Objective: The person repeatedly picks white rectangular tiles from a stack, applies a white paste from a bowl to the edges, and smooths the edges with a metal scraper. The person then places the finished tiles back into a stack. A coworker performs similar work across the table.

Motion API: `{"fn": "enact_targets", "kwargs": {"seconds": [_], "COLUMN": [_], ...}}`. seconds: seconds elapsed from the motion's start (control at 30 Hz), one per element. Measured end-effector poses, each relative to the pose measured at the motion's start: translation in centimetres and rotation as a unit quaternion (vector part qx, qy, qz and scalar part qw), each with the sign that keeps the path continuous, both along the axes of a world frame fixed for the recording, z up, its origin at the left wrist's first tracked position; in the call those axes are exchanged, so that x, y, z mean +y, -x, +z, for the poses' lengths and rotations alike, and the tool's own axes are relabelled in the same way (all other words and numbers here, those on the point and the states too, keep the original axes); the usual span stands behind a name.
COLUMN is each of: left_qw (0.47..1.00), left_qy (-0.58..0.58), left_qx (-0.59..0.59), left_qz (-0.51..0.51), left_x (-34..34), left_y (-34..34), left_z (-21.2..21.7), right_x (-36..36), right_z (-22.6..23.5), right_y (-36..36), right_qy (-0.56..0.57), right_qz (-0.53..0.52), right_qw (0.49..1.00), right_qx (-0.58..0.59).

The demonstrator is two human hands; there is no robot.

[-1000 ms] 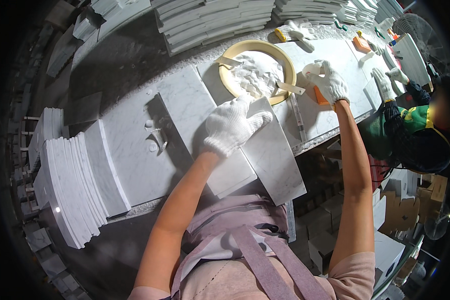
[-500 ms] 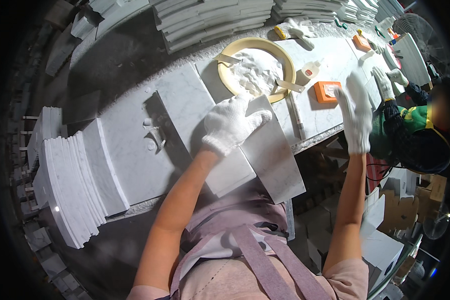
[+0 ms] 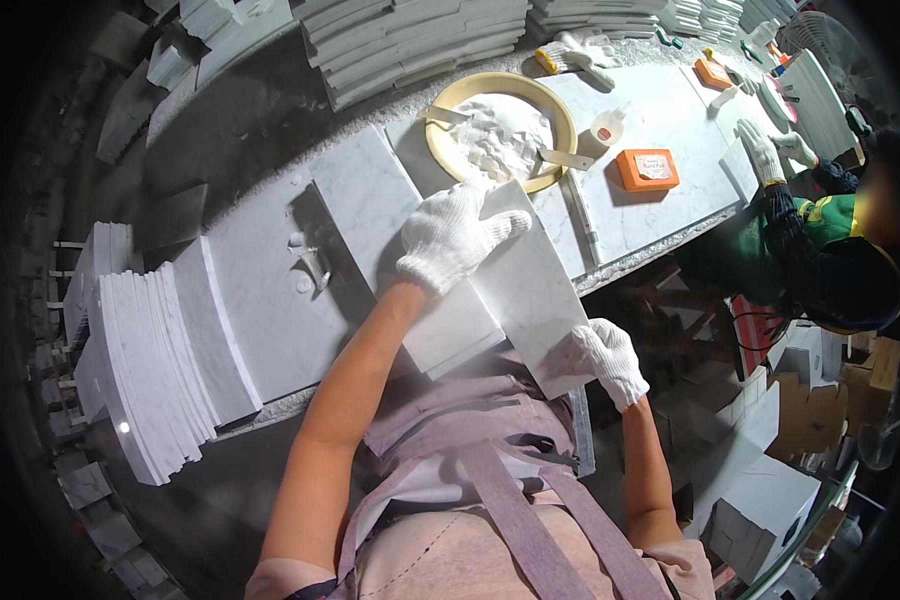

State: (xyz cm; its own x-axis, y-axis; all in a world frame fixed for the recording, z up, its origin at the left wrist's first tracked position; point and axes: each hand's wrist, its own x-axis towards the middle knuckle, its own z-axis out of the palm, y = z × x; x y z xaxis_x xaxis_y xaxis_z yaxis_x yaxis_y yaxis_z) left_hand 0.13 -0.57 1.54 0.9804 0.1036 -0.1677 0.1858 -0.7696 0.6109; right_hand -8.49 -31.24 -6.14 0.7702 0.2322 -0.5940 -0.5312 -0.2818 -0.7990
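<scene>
Head view: at mid-frame the left hand [image 3: 453, 238], in a white knit glove, lies flat with its grip released and fingers spread on a white marble slab [image 3: 530, 290] that juts over the near edge of the grey bench [image 3: 260, 290]. The right hand [image 3: 605, 358], also gloved, is at the slab's lower right corner just off the bench edge, its grip curled on that corner. A second marble slab [image 3: 370, 215] lies touching the first on its left side. Just above the left hand sits a round yellow bowl [image 3: 555, 120] of white paste. Right of the bowl an orange block [image 3: 647, 169] rests on the bench. Curved marble pieces [image 3: 160, 360] are stacked at the left of the frame. At the right edge another person's gloved hand [image 3: 765, 150] rests on the bench.
</scene>
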Motion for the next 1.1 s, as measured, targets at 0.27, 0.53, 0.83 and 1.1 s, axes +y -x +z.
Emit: {"fn": "enact_targets", "kwargs": {"seconds": [0.27, 0.53, 0.83, 1.1], "left_qw": [0.996, 0.946, 0.993, 0.930], "left_qy": [-0.044, -0.145, -0.044, 0.349], "left_qx": [0.064, 0.072, 0.027, -0.109], "left_qz": [-0.048, -0.280, -0.105, -0.040], "left_x": [-0.1, 0.3, 4.4, 6.0], "left_y": [-2.0, -5.9, -10.1, -2.6], "left_z": [3.3, 8.7, 9.9, 7.8], "right_x": [0.6, 0.1, 1.6, 3.4], "right_z": [4.8, 7.4, 8.1, 7.5], "right_y": [-0.1, 0.7, 1.5, 1.2], "right_qy": [0.039, 0.037, 0.011, -0.032], "right_qz": [0.009, 0.000, 0.032, 0.070], "right_qw": [0.998, 0.998, 0.999, 0.997], "right_qx": [-0.058, -0.046, -0.041, 0.005]}}
